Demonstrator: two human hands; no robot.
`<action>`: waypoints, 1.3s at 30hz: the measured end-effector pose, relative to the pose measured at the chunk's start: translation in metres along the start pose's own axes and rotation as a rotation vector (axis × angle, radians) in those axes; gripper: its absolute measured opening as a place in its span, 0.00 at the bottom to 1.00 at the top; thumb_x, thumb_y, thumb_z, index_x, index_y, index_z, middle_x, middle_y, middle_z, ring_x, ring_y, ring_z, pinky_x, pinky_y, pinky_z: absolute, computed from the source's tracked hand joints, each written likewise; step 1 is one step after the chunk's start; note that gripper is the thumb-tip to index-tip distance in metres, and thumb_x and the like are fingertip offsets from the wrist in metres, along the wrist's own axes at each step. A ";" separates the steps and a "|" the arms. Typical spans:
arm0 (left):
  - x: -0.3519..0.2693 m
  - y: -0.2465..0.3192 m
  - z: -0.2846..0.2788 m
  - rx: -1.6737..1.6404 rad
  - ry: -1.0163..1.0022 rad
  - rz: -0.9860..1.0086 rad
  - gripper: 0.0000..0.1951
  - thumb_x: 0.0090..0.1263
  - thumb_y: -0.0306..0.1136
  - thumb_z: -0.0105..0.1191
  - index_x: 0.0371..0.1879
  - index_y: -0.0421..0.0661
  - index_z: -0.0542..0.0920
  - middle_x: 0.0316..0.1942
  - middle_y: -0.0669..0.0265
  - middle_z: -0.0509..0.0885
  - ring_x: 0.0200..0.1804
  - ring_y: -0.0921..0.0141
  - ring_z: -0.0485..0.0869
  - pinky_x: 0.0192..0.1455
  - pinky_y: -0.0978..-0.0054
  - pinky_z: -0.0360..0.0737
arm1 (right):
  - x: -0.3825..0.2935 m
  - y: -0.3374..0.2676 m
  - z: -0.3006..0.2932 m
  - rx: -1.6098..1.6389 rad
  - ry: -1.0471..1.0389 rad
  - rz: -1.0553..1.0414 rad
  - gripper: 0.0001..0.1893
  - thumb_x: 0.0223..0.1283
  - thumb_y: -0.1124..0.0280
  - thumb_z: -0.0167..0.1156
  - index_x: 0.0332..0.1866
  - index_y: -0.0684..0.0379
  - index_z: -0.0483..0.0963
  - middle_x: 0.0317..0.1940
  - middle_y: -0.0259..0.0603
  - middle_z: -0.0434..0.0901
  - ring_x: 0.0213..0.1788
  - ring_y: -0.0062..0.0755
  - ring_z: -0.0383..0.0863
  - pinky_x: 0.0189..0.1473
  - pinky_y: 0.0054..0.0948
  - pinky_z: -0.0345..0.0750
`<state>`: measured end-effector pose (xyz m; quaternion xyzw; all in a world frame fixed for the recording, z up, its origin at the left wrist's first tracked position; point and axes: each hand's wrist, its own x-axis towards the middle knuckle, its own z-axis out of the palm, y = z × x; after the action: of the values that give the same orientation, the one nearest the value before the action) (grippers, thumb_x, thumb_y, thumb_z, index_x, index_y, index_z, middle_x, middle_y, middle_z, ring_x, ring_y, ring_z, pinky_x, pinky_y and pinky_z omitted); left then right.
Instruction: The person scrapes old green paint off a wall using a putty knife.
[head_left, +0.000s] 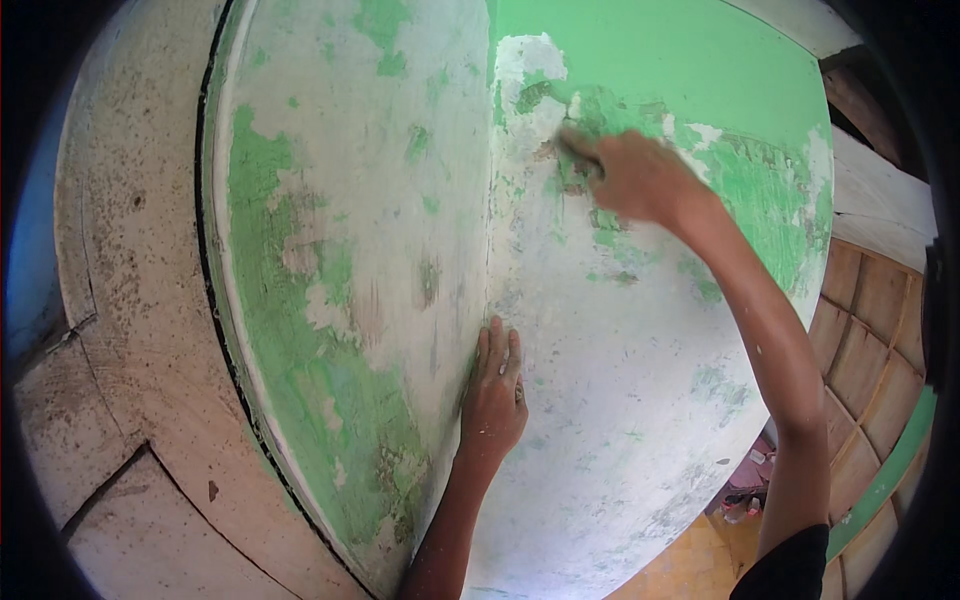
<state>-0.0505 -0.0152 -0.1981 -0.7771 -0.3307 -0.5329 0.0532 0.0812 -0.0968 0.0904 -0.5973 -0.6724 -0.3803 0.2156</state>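
My right hand (637, 176) is raised against the upper part of a wall (600, 337) whose green paint is patchy over white. Its fingers close on a small dark object (577, 146), blurred and partly hidden, that looks like a scraper or sanding piece; which of these I cannot tell. Beneath it the surface shows white, green and brownish worn spots. My left hand (495, 397) rests lower down near the inside corner, its fingers pointing up and laid on the wall. A ring-like thing shows on one finger. Nothing is seen held in it.
A stained pale panel (135, 225) with dark seams runs along the left, past a dark gap. Woven or panelled brown boards (870, 345) with a green strip (885, 480) stand at the right. Yellowish floor tiles (690, 562) and small items on a shelf (746, 480) lie low at the right.
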 end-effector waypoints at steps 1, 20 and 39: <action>0.000 0.000 0.002 -0.006 -0.001 0.007 0.30 0.70 0.20 0.49 0.73 0.32 0.62 0.79 0.44 0.52 0.79 0.44 0.53 0.78 0.54 0.61 | -0.007 0.003 0.008 -0.009 -0.052 -0.062 0.39 0.52 0.82 0.52 0.75 0.47 0.66 0.37 0.56 0.85 0.40 0.53 0.86 0.46 0.48 0.82; -0.002 0.001 -0.003 -0.020 -0.014 0.000 0.30 0.72 0.23 0.49 0.73 0.32 0.62 0.79 0.43 0.52 0.79 0.44 0.53 0.79 0.56 0.60 | 0.079 -0.009 0.008 -0.246 0.326 -0.132 0.13 0.60 0.81 0.52 0.49 0.70 0.76 0.42 0.60 0.82 0.44 0.58 0.87 0.43 0.48 0.85; -0.001 0.002 -0.008 -0.127 -0.036 -0.018 0.29 0.72 0.24 0.49 0.73 0.31 0.61 0.78 0.41 0.51 0.79 0.42 0.52 0.79 0.53 0.58 | 0.110 -0.012 -0.003 -0.202 0.448 -0.159 0.10 0.63 0.78 0.50 0.43 0.67 0.78 0.40 0.58 0.84 0.43 0.59 0.86 0.42 0.51 0.83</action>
<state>-0.0559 -0.0210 -0.1947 -0.7854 -0.3040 -0.5391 -0.0068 0.0482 -0.0287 0.1713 -0.4619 -0.6113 -0.5840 0.2680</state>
